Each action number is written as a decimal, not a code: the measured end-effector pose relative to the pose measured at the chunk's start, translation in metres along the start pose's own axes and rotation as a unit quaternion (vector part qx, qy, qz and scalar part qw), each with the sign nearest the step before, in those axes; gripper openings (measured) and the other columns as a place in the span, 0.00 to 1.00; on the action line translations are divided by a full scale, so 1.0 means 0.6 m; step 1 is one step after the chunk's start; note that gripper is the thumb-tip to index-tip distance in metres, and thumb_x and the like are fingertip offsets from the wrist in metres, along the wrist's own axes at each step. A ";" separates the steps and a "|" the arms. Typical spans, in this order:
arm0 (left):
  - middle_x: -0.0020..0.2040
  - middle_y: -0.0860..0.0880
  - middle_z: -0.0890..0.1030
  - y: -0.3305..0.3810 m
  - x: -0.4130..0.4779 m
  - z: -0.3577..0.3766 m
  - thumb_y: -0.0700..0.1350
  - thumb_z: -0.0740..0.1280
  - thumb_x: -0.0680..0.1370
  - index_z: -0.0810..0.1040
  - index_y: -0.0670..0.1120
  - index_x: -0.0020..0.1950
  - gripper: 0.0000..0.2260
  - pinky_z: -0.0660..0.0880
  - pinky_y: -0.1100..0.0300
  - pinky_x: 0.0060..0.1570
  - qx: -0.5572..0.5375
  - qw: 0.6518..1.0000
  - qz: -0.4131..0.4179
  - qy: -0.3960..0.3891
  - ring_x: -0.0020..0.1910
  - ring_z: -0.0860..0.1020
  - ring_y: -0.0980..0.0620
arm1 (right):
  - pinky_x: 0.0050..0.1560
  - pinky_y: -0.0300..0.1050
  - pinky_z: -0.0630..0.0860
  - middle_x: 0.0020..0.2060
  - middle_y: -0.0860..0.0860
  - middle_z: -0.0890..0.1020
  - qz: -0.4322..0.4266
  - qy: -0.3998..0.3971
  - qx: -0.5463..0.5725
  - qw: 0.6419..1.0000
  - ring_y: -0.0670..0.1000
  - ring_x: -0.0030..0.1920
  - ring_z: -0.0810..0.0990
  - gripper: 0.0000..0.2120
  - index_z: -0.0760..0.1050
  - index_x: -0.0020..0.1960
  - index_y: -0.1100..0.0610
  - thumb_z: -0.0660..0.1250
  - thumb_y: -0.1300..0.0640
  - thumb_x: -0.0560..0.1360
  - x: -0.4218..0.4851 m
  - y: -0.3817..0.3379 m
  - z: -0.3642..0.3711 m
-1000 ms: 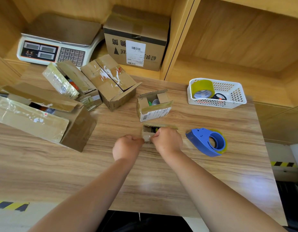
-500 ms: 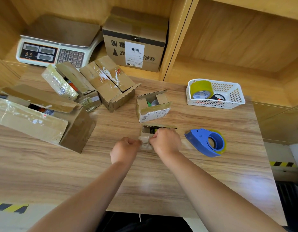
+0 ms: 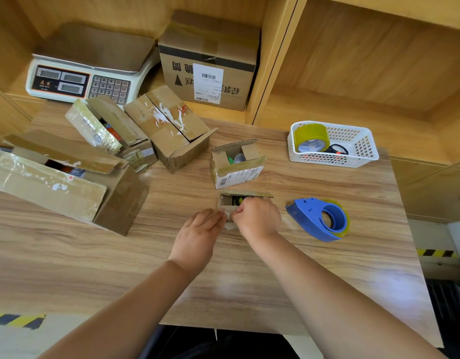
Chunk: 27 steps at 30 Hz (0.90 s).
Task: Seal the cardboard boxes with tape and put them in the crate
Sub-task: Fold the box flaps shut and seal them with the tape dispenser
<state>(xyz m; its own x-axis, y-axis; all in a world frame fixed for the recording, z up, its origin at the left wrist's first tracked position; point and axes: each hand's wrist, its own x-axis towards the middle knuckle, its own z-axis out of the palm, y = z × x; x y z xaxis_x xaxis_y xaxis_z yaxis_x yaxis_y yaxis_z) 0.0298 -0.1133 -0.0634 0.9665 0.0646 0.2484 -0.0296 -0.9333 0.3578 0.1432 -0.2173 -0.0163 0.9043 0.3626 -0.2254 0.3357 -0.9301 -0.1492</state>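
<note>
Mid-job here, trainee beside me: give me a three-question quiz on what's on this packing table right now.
1. True or false: the blue tape dispenser lies on the table, in neither hand.
2. Where is the yellow tape roll? A) in the white basket B) on the floor C) atop a box
3. Fill in: the left hand and right hand are both at the small box, whose top is ___ (open / taped shut).
Key: 1 true; 2 A; 3 open.
</note>
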 end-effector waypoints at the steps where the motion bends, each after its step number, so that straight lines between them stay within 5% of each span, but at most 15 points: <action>1: 0.55 0.48 0.83 -0.002 0.001 -0.001 0.36 0.55 0.68 0.83 0.42 0.56 0.23 0.77 0.54 0.52 0.012 1.000 0.006 -0.007 0.58 0.71 0.49 | 0.40 0.43 0.64 0.42 0.51 0.82 0.002 -0.001 0.004 1.000 0.55 0.51 0.75 0.09 0.82 0.46 0.52 0.64 0.50 0.73 0.000 0.000 0.000; 6: 0.59 0.48 0.81 -0.011 -0.009 0.004 0.36 0.54 0.69 0.81 0.42 0.60 0.24 0.66 0.53 0.57 0.045 0.999 0.024 0.004 0.59 0.70 0.46 | 0.40 0.43 0.63 0.42 0.51 0.82 -0.020 0.007 -0.020 1.000 0.55 0.51 0.75 0.10 0.80 0.46 0.53 0.62 0.50 0.74 -0.005 0.002 0.001; 16: 0.65 0.49 0.77 -0.010 -0.023 0.015 0.36 0.53 0.69 0.77 0.45 0.65 0.27 0.67 0.52 0.60 0.047 0.999 -0.010 -0.006 0.64 0.69 0.47 | 0.38 0.42 0.66 0.44 0.50 0.80 0.002 0.060 0.034 0.998 0.52 0.48 0.77 0.14 0.70 0.54 0.55 0.68 0.50 0.73 -0.017 0.008 0.003; 23: 0.55 0.51 0.83 -0.006 0.001 0.011 0.43 0.59 0.73 0.84 0.45 0.54 0.16 0.74 0.52 0.52 -0.021 0.998 -0.037 0.052 0.59 0.73 0.47 | 0.29 0.42 0.73 0.36 0.48 0.79 -0.156 0.160 0.142 0.964 0.51 0.37 0.79 0.01 0.82 0.40 0.54 0.73 0.59 0.69 -0.033 0.054 0.046; 27: 0.48 0.51 0.85 -0.009 0.018 0.015 0.48 0.64 0.70 0.85 0.44 0.48 0.14 0.71 0.56 0.54 -0.067 0.991 -0.061 0.097 0.54 0.71 0.51 | 0.28 0.40 0.73 0.35 0.48 0.78 -0.202 0.208 0.137 0.947 0.51 0.37 0.78 0.11 0.82 0.38 0.54 0.64 0.51 0.73 -0.033 0.060 0.058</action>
<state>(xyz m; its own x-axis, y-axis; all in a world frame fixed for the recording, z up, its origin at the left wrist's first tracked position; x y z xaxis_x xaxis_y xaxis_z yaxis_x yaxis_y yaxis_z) 0.0424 -0.1107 -0.0708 0.8980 0.2521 0.3605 0.0377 -0.8606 0.5079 0.1282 -0.2557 -0.0505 0.7614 0.5777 0.2940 0.6470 -0.6492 -0.4000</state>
